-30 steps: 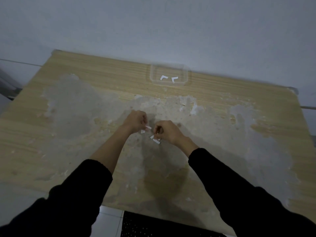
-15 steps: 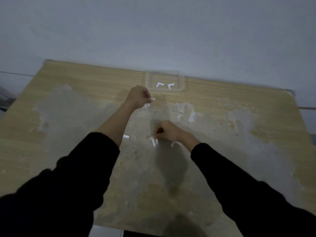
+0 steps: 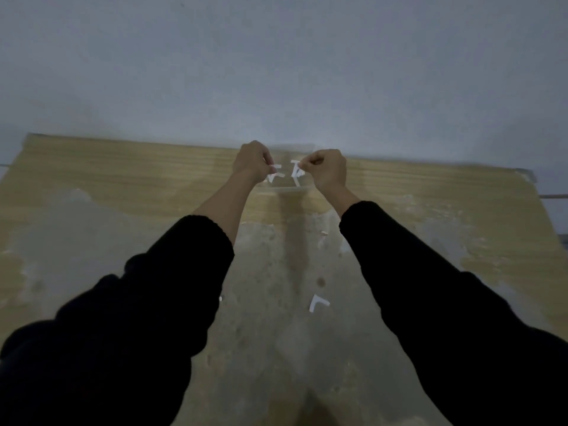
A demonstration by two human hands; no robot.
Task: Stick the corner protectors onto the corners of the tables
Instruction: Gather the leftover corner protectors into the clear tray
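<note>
Wooden counter [image 3: 92, 179], worn grey patches, fills the lower frame.

Clear tray [image 3: 287, 187], upper centre: one, holding white corner protectors, about two, partly hidden.

Left hand [image 3: 252, 162] and right hand [image 3: 327, 170]: both over the tray, fingers pinched on white pieces; which pieces, unclear.

Loose L-shaped piece [image 3: 318, 303], lower centre: one.

Handling: lift each protector by its edges, adhesive untouched, then seat squarely on a corner.
</note>
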